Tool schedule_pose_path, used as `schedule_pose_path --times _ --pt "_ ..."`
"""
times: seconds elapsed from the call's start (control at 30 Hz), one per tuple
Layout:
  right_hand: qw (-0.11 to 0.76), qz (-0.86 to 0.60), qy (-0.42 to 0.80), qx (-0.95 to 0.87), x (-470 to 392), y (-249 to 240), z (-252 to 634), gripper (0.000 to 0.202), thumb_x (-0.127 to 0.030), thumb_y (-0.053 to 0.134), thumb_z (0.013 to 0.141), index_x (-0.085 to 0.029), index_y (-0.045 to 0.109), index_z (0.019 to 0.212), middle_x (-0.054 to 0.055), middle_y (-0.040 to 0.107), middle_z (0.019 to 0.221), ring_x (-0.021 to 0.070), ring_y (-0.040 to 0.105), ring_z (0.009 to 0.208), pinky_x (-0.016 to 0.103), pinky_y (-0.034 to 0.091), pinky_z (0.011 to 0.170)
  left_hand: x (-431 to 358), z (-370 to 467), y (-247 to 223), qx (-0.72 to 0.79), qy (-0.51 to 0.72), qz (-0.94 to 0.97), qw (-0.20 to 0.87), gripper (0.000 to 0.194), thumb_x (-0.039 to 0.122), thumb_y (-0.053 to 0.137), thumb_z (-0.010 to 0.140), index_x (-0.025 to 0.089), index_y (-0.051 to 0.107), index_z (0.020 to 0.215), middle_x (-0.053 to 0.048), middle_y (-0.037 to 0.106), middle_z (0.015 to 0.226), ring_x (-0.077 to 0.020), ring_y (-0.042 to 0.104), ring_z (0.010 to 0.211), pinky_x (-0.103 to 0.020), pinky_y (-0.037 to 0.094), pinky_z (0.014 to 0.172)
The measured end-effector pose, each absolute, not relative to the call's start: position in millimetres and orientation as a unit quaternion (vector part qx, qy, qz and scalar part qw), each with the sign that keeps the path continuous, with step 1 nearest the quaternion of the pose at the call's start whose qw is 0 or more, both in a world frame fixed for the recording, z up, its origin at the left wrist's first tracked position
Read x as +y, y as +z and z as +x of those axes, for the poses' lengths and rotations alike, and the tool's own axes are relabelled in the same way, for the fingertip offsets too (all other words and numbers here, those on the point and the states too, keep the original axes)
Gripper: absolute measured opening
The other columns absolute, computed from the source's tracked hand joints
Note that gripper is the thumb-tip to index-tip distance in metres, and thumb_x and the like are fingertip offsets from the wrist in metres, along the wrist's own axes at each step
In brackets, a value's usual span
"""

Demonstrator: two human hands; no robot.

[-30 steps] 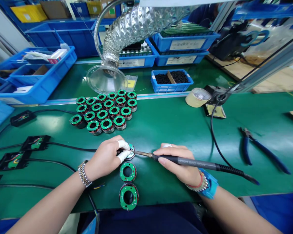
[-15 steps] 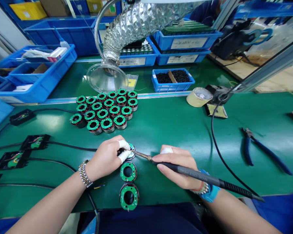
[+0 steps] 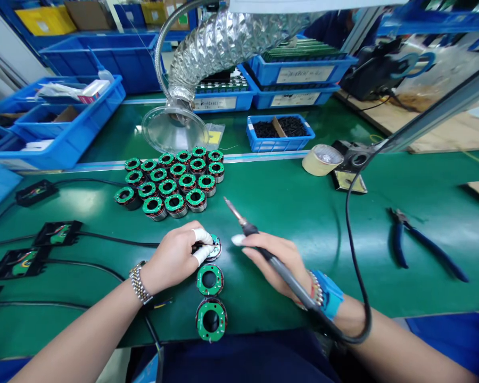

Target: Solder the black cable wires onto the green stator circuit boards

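My left hand [image 3: 174, 256], with white finger cots on thumb and finger, pinches the end of a black cable [image 3: 117, 239] at the green circuit board of a motor stator [image 3: 215, 249]. The fingers hide part of that board and the wire ends. My right hand [image 3: 281, 260] grips a soldering iron [image 3: 237, 214] like a pen; its tip points up and left, apart from the board. Nearer to me, one behind the other, stand a second stator [image 3: 209, 280] and a third stator [image 3: 211, 320], green boards facing up.
Several more stators [image 3: 175, 204] stand grouped behind my left hand. A fume extraction hood [image 3: 175, 127] hangs over the bench. Cutting pliers [image 3: 417, 242], a solder-tip stand [image 3: 349, 173] and a roll of tape [image 3: 322, 159] lie right. Black housings [image 3: 58, 233] with cables are left; blue bins [image 3: 281, 133] stand behind.
My right hand has drawn the soldering iron back from the board and swung its tip up, away from me. My left hand stays in place at the stator.
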State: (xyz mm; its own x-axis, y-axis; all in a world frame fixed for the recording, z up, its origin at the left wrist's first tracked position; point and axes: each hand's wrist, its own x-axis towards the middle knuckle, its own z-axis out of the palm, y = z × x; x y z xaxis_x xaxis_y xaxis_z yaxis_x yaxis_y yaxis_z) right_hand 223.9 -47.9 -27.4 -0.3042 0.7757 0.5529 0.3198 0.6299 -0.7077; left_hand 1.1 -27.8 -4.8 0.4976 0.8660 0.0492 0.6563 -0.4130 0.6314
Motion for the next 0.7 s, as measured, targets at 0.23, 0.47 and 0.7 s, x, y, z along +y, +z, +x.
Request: schedule_pose_path --times 0.23,0.47,0.7 --pt "0.384 -0.362 0.347 -0.776 -30 -38 180 0.056 -0.025 0.073 0.069 -0.022 0.043 0.116 0.007 0.059 0.107 0.0204 0.061 0.096 0.034 0.051 0.082 -19 -7 2 0.427 0.176 0.829 0.316 0.01 0.018 0.055 0.082 0.018 0.066 0.083 -0.003 0.062 0.083 -0.0138 0.059 0.075 -0.025 0.047 0.069" --pt "0.379 -0.296 0.353 -0.803 -17 -36 185 0.05 -0.019 0.069 0.073 -0.023 0.041 0.114 0.005 0.058 0.106 0.017 0.061 0.089 0.032 0.051 0.079 -5 -12 6 0.378 0.155 0.81 0.42 0.011 0.022 0.056 0.083 0.018 0.065 0.08 -0.002 0.061 0.086 -0.0128 0.059 0.079 -0.025 0.047 0.075" --pt "0.384 -0.281 0.36 -0.803 -15 -36 187 0.043 -0.021 0.068 0.074 -0.023 0.044 0.109 0.005 0.059 0.107 0.0176 0.061 0.093 0.032 0.05 0.082 -8 -3 10 0.391 0.157 0.849 0.319 0.011 0.018 0.055 0.081 0.017 0.061 0.072 -0.003 0.058 0.087 -0.0149 0.056 0.084 -0.027 0.046 0.078"
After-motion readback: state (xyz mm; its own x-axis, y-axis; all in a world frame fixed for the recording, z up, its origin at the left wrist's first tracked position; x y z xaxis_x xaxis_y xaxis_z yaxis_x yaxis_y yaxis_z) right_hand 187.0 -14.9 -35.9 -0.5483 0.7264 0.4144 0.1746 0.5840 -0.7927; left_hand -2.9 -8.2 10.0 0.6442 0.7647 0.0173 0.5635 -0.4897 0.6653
